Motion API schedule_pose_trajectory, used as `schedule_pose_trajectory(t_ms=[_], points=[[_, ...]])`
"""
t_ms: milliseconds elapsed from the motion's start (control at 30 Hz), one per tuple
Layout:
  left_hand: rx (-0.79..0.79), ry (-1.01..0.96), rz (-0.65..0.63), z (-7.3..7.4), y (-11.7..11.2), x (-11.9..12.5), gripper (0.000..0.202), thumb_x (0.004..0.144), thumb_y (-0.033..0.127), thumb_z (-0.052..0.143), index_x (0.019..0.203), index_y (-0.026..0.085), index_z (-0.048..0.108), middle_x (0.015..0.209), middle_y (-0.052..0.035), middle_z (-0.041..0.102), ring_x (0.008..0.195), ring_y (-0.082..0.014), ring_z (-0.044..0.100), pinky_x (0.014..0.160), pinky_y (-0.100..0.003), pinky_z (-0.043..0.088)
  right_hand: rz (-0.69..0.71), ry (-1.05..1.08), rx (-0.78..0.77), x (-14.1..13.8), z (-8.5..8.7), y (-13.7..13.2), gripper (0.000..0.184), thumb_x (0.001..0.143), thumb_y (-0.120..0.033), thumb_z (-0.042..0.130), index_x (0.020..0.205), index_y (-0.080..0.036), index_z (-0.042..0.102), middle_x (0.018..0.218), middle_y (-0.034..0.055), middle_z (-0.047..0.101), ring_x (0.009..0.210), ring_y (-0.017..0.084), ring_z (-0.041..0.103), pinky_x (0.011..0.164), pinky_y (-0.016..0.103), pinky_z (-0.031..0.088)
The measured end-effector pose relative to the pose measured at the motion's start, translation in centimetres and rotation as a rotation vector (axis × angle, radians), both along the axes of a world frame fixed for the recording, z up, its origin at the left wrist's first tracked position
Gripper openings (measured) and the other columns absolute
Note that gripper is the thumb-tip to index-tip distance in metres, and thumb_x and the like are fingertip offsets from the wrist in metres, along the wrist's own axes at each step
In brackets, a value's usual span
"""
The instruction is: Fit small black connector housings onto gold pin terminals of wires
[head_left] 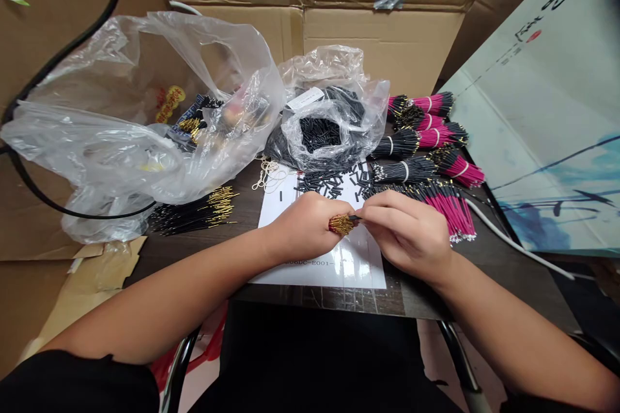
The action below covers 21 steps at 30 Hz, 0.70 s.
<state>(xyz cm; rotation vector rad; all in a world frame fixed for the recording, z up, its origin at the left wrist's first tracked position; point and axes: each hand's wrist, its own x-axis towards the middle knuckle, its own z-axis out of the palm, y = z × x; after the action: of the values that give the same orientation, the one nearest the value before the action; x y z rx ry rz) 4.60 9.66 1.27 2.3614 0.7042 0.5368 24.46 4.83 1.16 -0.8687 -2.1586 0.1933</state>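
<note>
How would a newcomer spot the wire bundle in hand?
Find the dark tabletop, then its white paper sheet. Above it, the left hand grips the gold-tipped wire bundle. Unlike the gold-tipped black wires lying at left, it's enclosed in a fist.

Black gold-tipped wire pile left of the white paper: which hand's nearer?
Left. The left hand is right of the wire pile, apart; the right hand is farther right.

This place seems to be a small workshop, of the kind for hand assembly. On the dark worktop (523, 290) there are many bundles of pink and black wires (436, 137), several tied with bands, and an open plastic bag (358, 145) full of small black tubes (320, 135). Behind stands taped cardboard (382, 45).
</note>
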Motion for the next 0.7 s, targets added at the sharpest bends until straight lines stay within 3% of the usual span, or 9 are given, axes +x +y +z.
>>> schedule_pose_trajectory(t_ms=[133,233,367,533,700], points=[[0.069,0.042,0.008,-0.2,0.0,-0.1,0.012,0.074,0.012,0.048,0.069,0.015,0.058,0.060,0.0023,0.056,0.055,-0.0089,0.048,0.055,-0.021,0.033,-0.036,-0.070,0.036,0.0,-0.1,-0.1,0.031,0.081,-0.004,0.057,0.107,-0.018,0.064,0.092,0.0076,0.064,0.080,0.015,0.061,0.068,0.028,0.052],[0.032,0.009,0.015,-0.3,0.0,-0.1,0.014,0.075,0.012,0.048,0.071,0.015,0.061,0.061,0.0016,0.058,0.055,-0.0090,0.049,0.055,-0.021,0.035,-0.063,-0.055,0.078,0.1,0.0,-0.2,0.035,0.079,-0.007,0.061,0.112,-0.019,0.064,0.095,0.0083,0.066,0.082,0.016,0.062,0.071,0.029,0.053],[-0.158,-0.103,0.017,0.0,-0.2,0.0,0.018,0.081,0.020,0.052,0.064,0.014,0.055,0.055,0.0049,0.048,0.052,-0.0059,0.041,0.053,-0.019,0.032,-0.092,-0.020,0.116,0.0,0.4,-0.5,0.046,0.077,-0.011,0.066,0.121,-0.022,0.062,0.101,0.0088,0.067,0.089,0.018,0.063,0.076,0.034,0.055],[-0.497,-0.159,0.007,0.6,-0.5,0.3,0.035,0.081,0.030,0.062,0.057,0.014,0.043,0.053,0.0069,0.033,0.051,-0.0043,0.030,0.047,-0.018,0.026,-0.057,0.041,0.045,-0.3,0.6,-0.4,0.051,0.077,-0.012,0.066,0.126,-0.025,0.058,0.112,0.0092,0.064,0.098,0.021,0.061,0.080,0.039,0.054],[-0.766,-0.265,-0.111,1.1,-0.4,0.5,0.035,0.081,0.040,0.065,0.063,0.012,0.053,0.053,0.0066,0.038,0.049,-0.0042,0.031,0.045,-0.019,0.026,-0.035,0.089,-0.013,-0.5,0.8,-0.3,0.048,0.077,-0.012,0.065,0.124,-0.019,0.060,0.110,0.0105,0.064,0.097,0.021,0.060,0.081,0.040,0.051]])
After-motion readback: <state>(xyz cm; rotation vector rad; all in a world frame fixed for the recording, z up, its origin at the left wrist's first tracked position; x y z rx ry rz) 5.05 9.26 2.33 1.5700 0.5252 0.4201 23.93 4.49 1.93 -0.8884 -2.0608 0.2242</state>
